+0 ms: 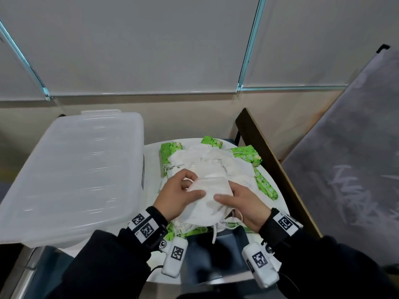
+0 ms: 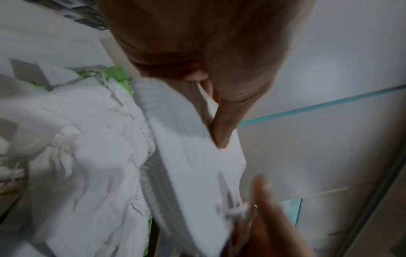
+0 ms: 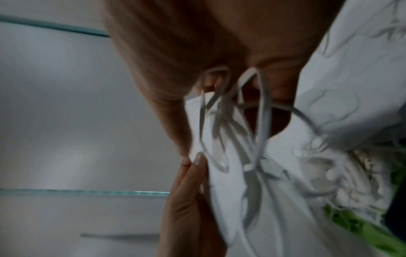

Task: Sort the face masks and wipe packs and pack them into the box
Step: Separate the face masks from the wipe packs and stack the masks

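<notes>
Soft, matt white cloth face masks (image 1: pixel 212 169); glossy green plastic wipe packs (image 1: pixel 248 157); a frosted, smooth plastic box (image 1: pixel 71 169); a smooth white table (image 1: pixel 151 152).

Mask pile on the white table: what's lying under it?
Green wipe packs poke out from under the mask pile at its far, right and near edges, resting on the white table. How many lie beneath cannot be seen; the masks and both hands cover the middle.
</notes>
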Demonstrator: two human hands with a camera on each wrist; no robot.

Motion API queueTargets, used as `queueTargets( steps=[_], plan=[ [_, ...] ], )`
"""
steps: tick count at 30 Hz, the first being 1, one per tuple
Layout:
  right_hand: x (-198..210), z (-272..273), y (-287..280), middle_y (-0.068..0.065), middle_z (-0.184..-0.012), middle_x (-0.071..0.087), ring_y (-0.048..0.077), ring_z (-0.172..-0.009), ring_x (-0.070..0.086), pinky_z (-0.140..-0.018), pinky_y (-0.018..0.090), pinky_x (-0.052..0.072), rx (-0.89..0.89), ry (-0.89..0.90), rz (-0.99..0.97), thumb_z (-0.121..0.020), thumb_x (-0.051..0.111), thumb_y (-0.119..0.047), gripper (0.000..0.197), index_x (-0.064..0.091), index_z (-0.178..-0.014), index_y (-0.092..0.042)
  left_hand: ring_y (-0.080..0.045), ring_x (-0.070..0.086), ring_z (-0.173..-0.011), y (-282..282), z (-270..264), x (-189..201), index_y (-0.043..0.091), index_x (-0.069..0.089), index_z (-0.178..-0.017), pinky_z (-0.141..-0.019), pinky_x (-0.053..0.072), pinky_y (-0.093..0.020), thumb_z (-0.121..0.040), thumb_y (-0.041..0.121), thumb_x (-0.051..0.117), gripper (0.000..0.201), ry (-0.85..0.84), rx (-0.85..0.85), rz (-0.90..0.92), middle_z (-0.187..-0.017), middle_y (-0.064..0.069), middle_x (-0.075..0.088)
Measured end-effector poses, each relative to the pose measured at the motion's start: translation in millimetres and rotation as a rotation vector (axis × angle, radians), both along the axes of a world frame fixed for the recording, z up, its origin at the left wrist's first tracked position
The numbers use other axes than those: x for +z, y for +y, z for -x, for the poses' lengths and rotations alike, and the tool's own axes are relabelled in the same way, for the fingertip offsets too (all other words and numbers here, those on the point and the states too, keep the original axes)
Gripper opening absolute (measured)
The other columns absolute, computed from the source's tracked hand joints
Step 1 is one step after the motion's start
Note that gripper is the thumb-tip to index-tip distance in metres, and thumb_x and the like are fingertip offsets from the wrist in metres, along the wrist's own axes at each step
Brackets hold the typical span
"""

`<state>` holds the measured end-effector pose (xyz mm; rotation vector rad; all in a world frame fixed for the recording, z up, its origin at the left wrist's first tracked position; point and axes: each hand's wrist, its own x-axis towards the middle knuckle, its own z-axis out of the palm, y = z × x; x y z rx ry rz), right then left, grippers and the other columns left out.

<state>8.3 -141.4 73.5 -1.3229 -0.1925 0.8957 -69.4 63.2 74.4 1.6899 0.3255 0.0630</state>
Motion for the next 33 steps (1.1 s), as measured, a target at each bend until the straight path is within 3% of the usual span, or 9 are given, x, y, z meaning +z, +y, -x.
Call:
queueTargets(
  steps=[3, 6, 10, 19, 22, 25, 28, 30, 33],
  plan=[
    [-5, 10, 2, 0.016, -0.075, 0.068, 0.020, -0.053, 0.058, -0.043, 0.024, 0.046, -0.042, 0.024, 0.147, -0.088, 0.073, -0.008, 0.008, 0.069, -0.091, -0.001, -0.013, 0.064, -0.073, 12, 8, -7, 0.029, 0.071, -0.111, -0.072, 0.054, -0.029, -0.082, 0.019, 0.085, 0.034, -0.029, 0.044, 0.002, -0.075, 0.016, 0.069],
    [-15, 12, -3, 0.021, -0.093, 0.066, 0.027, -0.070, 0.063, -0.058, 0.032, 0.051, -0.168, 0.164, 0.115, -0.077, 0.082, -0.015, 0.031, 0.066, -0.102, -0.004, -0.023, 0.076, -0.087, 17, 14, -12, 0.018, 0.077, -0.103, -0.081, 0.059, -0.041, -0.092, 0.011, 0.074, 0.013, 0.023, -0.015, 0.048, -0.095, -0.003, 0.080],
    [-24, 14, -9, 0.027, -0.127, 0.065, 0.038, -0.100, 0.068, -0.079, 0.045, 0.059, -0.356, 0.320, -0.066, -0.087, 0.066, -0.006, 0.045, 0.059, -0.129, 0.007, -0.012, 0.067, -0.067, 18, 17, -23, 0.030, 0.076, -0.079, -0.064, 0.049, -0.028, -0.096, 0.016, 0.068, 0.023, 0.013, 0.013, -0.165, -0.071, 0.005, 0.073],
    [-37, 8, -30, 0.032, -0.126, 0.064, 0.038, -0.089, 0.072, -0.061, 0.042, 0.063, -0.369, 0.381, -0.138, -0.087, 0.069, -0.004, 0.041, 0.062, -0.126, 0.006, -0.008, 0.064, -0.080, 2, -4, 16, 0.034, 0.074, -0.101, -0.076, 0.052, -0.033, -0.097, 0.012, 0.063, 0.025, -0.218, 0.210, -0.269, -0.083, 0.018, 0.070],
    [-41, 0, -39, 0.032, -0.123, 0.065, 0.033, -0.085, 0.063, -0.061, 0.037, 0.057, -0.334, 0.355, -0.013, -0.066, 0.091, -0.017, 0.064, 0.068, -0.122, 0.004, -0.013, 0.067, -0.100, -11, -14, 46, 0.027, 0.073, -0.109, -0.091, 0.054, -0.037, -0.096, 0.009, 0.058, 0.027, -0.397, 0.328, -0.178, -0.104, 0.008, 0.074],
    [-40, -12, -53, 0.022, -0.102, 0.067, 0.028, -0.070, 0.062, -0.051, 0.031, 0.057, -0.321, 0.413, -0.058, -0.081, 0.074, -0.013, 0.039, 0.070, -0.116, 0.005, -0.015, 0.063, -0.119, -46, -25, 72, 0.015, 0.070, -0.111, -0.103, 0.047, -0.031, -0.096, -0.009, 0.055, 0.033, -0.575, 0.102, -0.231, -0.116, 0.004, 0.073],
    [-33, -24, -66, 0.026, -0.113, 0.068, 0.036, -0.086, 0.074, -0.067, 0.044, 0.064, -0.334, 0.497, -0.195, -0.096, 0.046, -0.004, 0.037, 0.062, -0.127, 0.009, -0.009, 0.037, -0.148, -74, -36, 40, 0.026, 0.066, -0.111, -0.123, 0.025, -0.040, -0.088, -0.011, 0.049, 0.047, -0.432, -0.318, -0.575, -0.138, 0.019, 0.062],
    [-30, -31, -74, 0.033, -0.126, 0.063, 0.043, -0.105, 0.069, -0.086, 0.053, 0.060, -0.286, 0.515, -0.235, -0.091, 0.051, -0.007, 0.043, 0.059, -0.130, 0.012, -0.003, 0.020, -0.154, -77, -36, 8, 0.034, 0.066, -0.111, -0.126, 0.014, -0.049, -0.080, -0.004, 0.045, 0.053, -0.298, -0.502, -0.789, -0.152, 0.025, 0.046],
    [-28, -39, -91, 0.024, -0.079, 0.072, 0.033, -0.065, 0.072, -0.056, 0.038, 0.061, -0.139, 0.522, -0.216, -0.080, 0.061, -0.005, 0.029, 0.065, -0.105, 0.010, -0.003, 0.001, -0.156, -79, -28, -4, 0.041, 0.071, -0.109, -0.127, 0.004, -0.036, -0.082, -0.007, 0.052, 0.059, -0.214, -0.518, -0.723, -0.166, 0.021, 0.019]
  ],
)
